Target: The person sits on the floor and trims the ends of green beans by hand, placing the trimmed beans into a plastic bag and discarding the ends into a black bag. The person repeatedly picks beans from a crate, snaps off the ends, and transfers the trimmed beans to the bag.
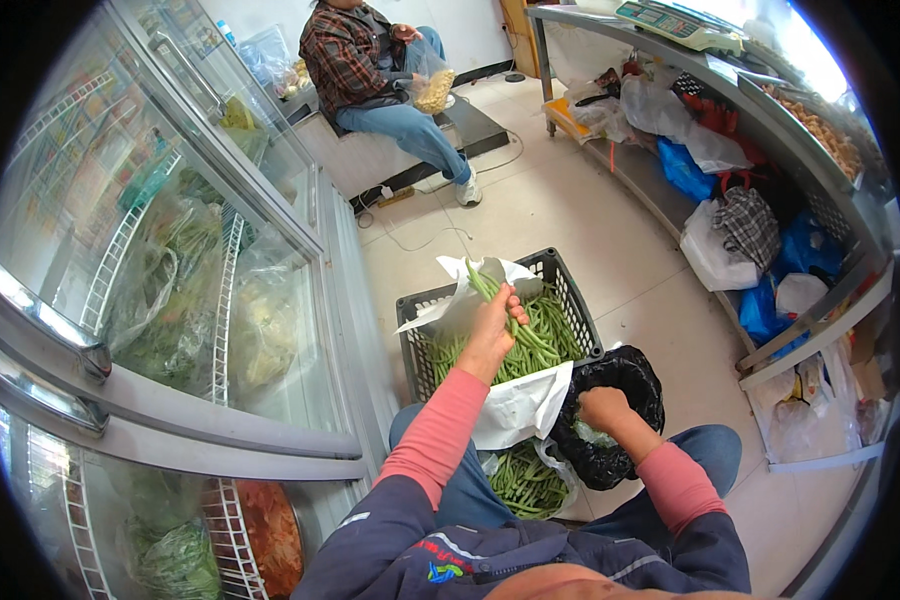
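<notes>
My left hand (495, 324) is closed around a bunch of long green beans (482, 280), whose ends stick out above and below the fist. Beneath it is a black plastic crate (586, 319) holding many loose green beans (559, 322). White paper (521, 409) lines the crate and hangs over its near side. My right hand (606, 411), fingers curled, is over the mouth of a bin lined with a black plastic bag (647, 382); whether it holds anything is hidden. More green beans (529, 480) lie in a clear bag between my legs.
A glass-door display fridge (270, 442) with bagged vegetables stands close on my left. To the right, a metal table (607, 26) carries a scale (679, 26), with bags on its lower shelf. Ahead, a seated person (390, 82) holds a clear bag (433, 90). A cable crosses the tiled floor.
</notes>
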